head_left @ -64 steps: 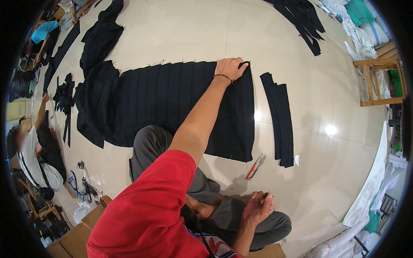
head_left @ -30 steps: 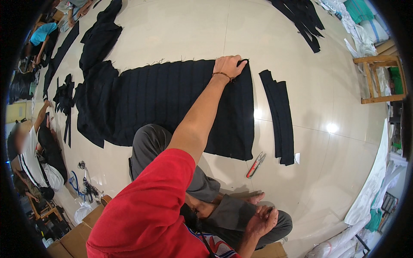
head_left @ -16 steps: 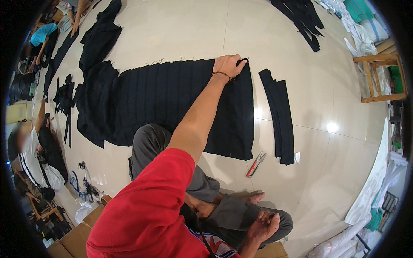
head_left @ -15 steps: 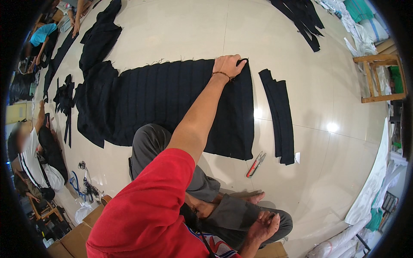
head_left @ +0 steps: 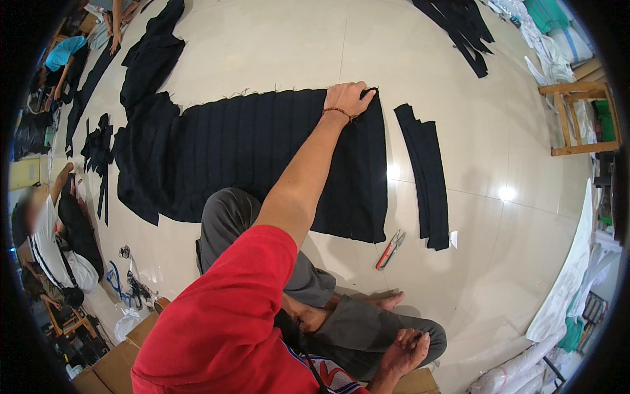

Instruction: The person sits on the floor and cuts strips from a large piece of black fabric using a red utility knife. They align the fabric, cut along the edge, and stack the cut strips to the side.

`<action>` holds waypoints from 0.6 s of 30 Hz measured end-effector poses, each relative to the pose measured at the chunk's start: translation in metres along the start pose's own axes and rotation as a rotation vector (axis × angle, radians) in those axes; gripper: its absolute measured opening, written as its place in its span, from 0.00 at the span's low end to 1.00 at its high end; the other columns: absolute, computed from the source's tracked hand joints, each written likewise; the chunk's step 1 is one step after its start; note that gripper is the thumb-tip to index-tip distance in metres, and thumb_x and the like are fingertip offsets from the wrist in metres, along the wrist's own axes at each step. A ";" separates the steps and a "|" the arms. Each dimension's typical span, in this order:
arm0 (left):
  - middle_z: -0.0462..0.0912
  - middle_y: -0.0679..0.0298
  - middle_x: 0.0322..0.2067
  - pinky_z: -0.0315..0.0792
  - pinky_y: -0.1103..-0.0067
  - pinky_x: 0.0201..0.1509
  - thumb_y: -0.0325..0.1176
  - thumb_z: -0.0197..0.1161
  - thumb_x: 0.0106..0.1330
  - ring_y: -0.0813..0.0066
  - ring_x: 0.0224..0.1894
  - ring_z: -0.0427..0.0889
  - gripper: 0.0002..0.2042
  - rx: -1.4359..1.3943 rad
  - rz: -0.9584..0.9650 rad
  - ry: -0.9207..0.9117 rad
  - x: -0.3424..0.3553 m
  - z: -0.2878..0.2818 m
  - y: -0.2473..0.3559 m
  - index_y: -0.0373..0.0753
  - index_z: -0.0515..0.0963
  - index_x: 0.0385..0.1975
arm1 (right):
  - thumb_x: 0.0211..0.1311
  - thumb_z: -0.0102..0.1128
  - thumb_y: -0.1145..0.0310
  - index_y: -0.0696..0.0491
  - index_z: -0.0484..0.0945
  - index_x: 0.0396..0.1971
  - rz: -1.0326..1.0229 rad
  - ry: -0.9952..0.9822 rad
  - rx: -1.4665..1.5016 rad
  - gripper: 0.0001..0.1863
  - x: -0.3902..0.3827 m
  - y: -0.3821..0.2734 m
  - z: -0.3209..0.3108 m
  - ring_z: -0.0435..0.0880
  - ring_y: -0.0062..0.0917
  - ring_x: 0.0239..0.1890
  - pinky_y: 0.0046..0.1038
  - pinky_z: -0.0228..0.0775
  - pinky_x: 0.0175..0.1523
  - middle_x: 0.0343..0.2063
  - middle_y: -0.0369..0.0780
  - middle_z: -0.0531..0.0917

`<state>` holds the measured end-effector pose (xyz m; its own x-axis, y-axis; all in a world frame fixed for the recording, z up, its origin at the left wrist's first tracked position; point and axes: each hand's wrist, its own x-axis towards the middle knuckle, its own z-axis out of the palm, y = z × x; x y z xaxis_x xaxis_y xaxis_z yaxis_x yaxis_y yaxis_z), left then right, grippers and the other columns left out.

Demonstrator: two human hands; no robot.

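Note:
A long piece of black cloth (head_left: 262,151) with even cross lines and a frayed far edge lies spread on the floor before me. My left hand (head_left: 346,100) is stretched out to its far right corner, thumb and fingers closed on the edge. By my right knee, my right hand (head_left: 407,349) is raised with curled fingers; whatever is in them, if anything, I cannot make out. Red-handled thread snips (head_left: 391,250) lie on the floor below the cloth's right end. Folded black strips (head_left: 426,177) lie just right of the cloth, apart from it.
More black cloth (head_left: 154,62) and cut scraps (head_left: 98,151) lie at the left. Black strips (head_left: 459,29) lie far right, near a wooden stool (head_left: 581,118). People sit working along the left side. My crossed legs (head_left: 367,328) border the cloth's near edge.
My right hand has turned slightly and its fingers have shifted. The left hand stays at the cloth's corner, almost unmoved. At the left, a co-worker's arm has shifted a little.

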<state>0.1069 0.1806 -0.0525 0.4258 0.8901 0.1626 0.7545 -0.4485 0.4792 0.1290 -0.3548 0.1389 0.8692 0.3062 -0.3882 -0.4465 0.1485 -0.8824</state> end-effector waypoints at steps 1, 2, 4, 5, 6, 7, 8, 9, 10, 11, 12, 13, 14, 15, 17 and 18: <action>0.87 0.55 0.29 0.79 0.63 0.40 0.51 0.60 0.68 0.54 0.35 0.87 0.18 0.002 0.007 0.008 0.000 0.000 -0.001 0.42 0.84 0.32 | 0.75 0.53 0.64 0.50 0.64 0.21 0.001 0.009 -0.006 0.19 -0.001 -0.001 0.000 0.59 0.17 0.20 0.25 0.57 0.30 0.17 0.31 0.62; 0.87 0.55 0.29 0.79 0.63 0.40 0.51 0.60 0.68 0.54 0.35 0.87 0.18 0.005 0.014 0.016 0.000 0.001 -0.001 0.42 0.84 0.32 | 0.76 0.53 0.64 0.50 0.64 0.21 0.001 0.018 -0.011 0.19 -0.002 -0.003 0.001 0.59 0.17 0.20 0.25 0.57 0.30 0.17 0.31 0.62; 0.87 0.55 0.29 0.79 0.62 0.40 0.52 0.60 0.68 0.54 0.35 0.87 0.18 0.000 0.003 0.006 0.000 0.000 0.000 0.42 0.84 0.33 | 0.76 0.52 0.64 0.50 0.64 0.21 0.003 0.022 -0.010 0.19 -0.004 -0.005 0.002 0.59 0.17 0.20 0.26 0.58 0.30 0.17 0.31 0.61; 0.87 0.55 0.29 0.79 0.62 0.40 0.52 0.60 0.68 0.54 0.35 0.87 0.18 -0.002 -0.002 0.000 0.000 0.000 0.000 0.42 0.84 0.33 | 0.76 0.52 0.63 0.50 0.64 0.21 0.004 0.018 -0.004 0.19 -0.005 -0.006 0.002 0.59 0.17 0.20 0.26 0.58 0.30 0.17 0.31 0.61; 0.87 0.55 0.29 0.79 0.62 0.41 0.52 0.60 0.68 0.54 0.35 0.87 0.18 0.000 -0.004 -0.001 0.000 0.000 0.000 0.43 0.84 0.33 | 0.76 0.52 0.63 0.50 0.64 0.21 0.006 0.014 0.002 0.19 -0.006 -0.007 0.002 0.59 0.17 0.20 0.26 0.58 0.30 0.17 0.31 0.61; 0.87 0.55 0.29 0.79 0.62 0.41 0.52 0.60 0.68 0.54 0.35 0.87 0.18 0.003 -0.006 -0.002 0.000 0.001 -0.001 0.43 0.84 0.33 | 0.76 0.52 0.63 0.50 0.64 0.21 0.005 0.020 -0.004 0.19 -0.007 -0.008 0.003 0.59 0.18 0.20 0.26 0.58 0.30 0.18 0.31 0.61; 0.87 0.55 0.30 0.79 0.62 0.41 0.52 0.60 0.68 0.53 0.35 0.87 0.18 0.006 -0.008 -0.003 0.000 0.001 -0.002 0.43 0.84 0.34 | 0.76 0.52 0.63 0.50 0.64 0.21 0.003 0.027 -0.009 0.19 -0.007 -0.009 0.003 0.59 0.18 0.20 0.26 0.58 0.30 0.18 0.31 0.61; 0.87 0.55 0.30 0.79 0.62 0.41 0.52 0.60 0.68 0.53 0.35 0.87 0.18 0.006 -0.010 -0.010 0.000 0.001 -0.001 0.43 0.84 0.34 | 0.76 0.52 0.63 0.50 0.64 0.21 0.000 0.035 -0.014 0.19 -0.008 -0.009 0.003 0.59 0.18 0.20 0.26 0.58 0.31 0.18 0.31 0.61; 0.87 0.55 0.30 0.79 0.62 0.42 0.52 0.60 0.68 0.53 0.35 0.87 0.18 0.007 -0.012 -0.017 0.000 0.000 0.000 0.43 0.84 0.34 | 0.76 0.52 0.63 0.50 0.63 0.21 0.000 0.031 -0.010 0.19 -0.008 -0.010 0.001 0.59 0.18 0.20 0.26 0.58 0.31 0.18 0.31 0.61; 0.87 0.55 0.30 0.79 0.62 0.42 0.52 0.60 0.68 0.53 0.35 0.87 0.18 0.007 -0.014 -0.025 0.000 0.000 0.002 0.43 0.84 0.34 | 0.76 0.52 0.63 0.50 0.63 0.21 -0.001 0.028 -0.007 0.19 -0.009 -0.010 -0.002 0.59 0.18 0.20 0.26 0.58 0.31 0.18 0.31 0.61; 0.87 0.55 0.30 0.79 0.62 0.42 0.52 0.60 0.68 0.53 0.35 0.87 0.18 0.008 -0.014 -0.021 0.000 0.000 0.001 0.43 0.84 0.34 | 0.76 0.52 0.63 0.50 0.63 0.22 0.001 0.022 -0.003 0.19 -0.009 -0.011 -0.004 0.58 0.18 0.20 0.26 0.58 0.31 0.18 0.31 0.61; 0.87 0.55 0.30 0.79 0.62 0.42 0.52 0.60 0.68 0.54 0.36 0.87 0.18 0.009 -0.013 -0.018 0.000 0.000 0.000 0.43 0.84 0.34 | 0.76 0.52 0.63 0.50 0.63 0.22 0.000 0.018 -0.007 0.19 -0.009 -0.011 -0.005 0.58 0.18 0.20 0.26 0.58 0.31 0.18 0.31 0.61; 0.87 0.55 0.30 0.79 0.62 0.42 0.52 0.60 0.68 0.54 0.36 0.87 0.18 0.010 -0.013 -0.014 0.000 0.001 -0.001 0.43 0.84 0.34 | 0.76 0.52 0.63 0.49 0.63 0.22 0.000 0.015 -0.011 0.19 -0.009 -0.012 -0.005 0.58 0.18 0.20 0.26 0.58 0.31 0.18 0.31 0.61; 0.87 0.56 0.30 0.79 0.62 0.42 0.52 0.60 0.68 0.54 0.36 0.87 0.18 0.005 -0.012 -0.010 0.000 0.001 -0.001 0.43 0.84 0.34 | 0.76 0.52 0.63 0.49 0.63 0.22 -0.002 0.013 -0.015 0.19 -0.009 -0.013 -0.005 0.58 0.18 0.20 0.26 0.58 0.31 0.18 0.31 0.61; 0.87 0.56 0.30 0.79 0.62 0.42 0.52 0.60 0.68 0.54 0.36 0.87 0.18 -0.004 -0.011 0.000 0.000 0.001 -0.001 0.43 0.85 0.34 | 0.76 0.52 0.63 0.49 0.62 0.21 0.008 0.071 0.000 0.19 -0.011 -0.015 -0.002 0.58 0.18 0.20 0.26 0.58 0.31 0.18 0.31 0.61; 0.87 0.56 0.30 0.79 0.63 0.42 0.52 0.60 0.68 0.54 0.36 0.87 0.17 -0.002 -0.012 0.000 -0.001 0.001 -0.001 0.43 0.85 0.34 | 0.76 0.52 0.63 0.49 0.62 0.21 0.013 0.100 0.007 0.19 -0.012 -0.015 -0.002 0.58 0.18 0.20 0.26 0.58 0.31 0.18 0.31 0.61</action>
<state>0.1063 0.1805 -0.0535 0.4171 0.8953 0.1566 0.7584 -0.4378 0.4829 0.1259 -0.3623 0.1563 0.8802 0.2125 -0.4243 -0.4587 0.1521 -0.8755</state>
